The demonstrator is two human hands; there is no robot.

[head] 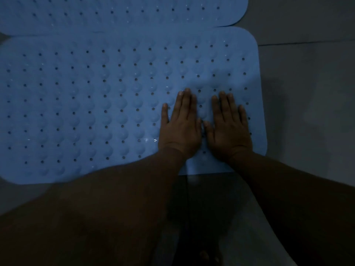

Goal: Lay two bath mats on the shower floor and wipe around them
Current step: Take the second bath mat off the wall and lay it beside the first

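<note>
Two light blue rubber bath mats with rows of small holes and bumps lie flat on the grey tiled floor. The near mat (96, 104) fills the middle of the view. The far mat (119, 12) lies beyond it, their long edges touching or slightly overlapping. My left hand (181, 125) and my right hand (228, 127) rest palm down, side by side, on the right part of the near mat, fingers stretched out and holding nothing. A small ripple in the mat shows just ahead of the fingertips.
Grey floor tiles (307, 112) with a grout line lie to the right of the mats. The scene is dim. My forearms and a dark leg cover the lower part of the view, and toes (208, 256) show at the bottom.
</note>
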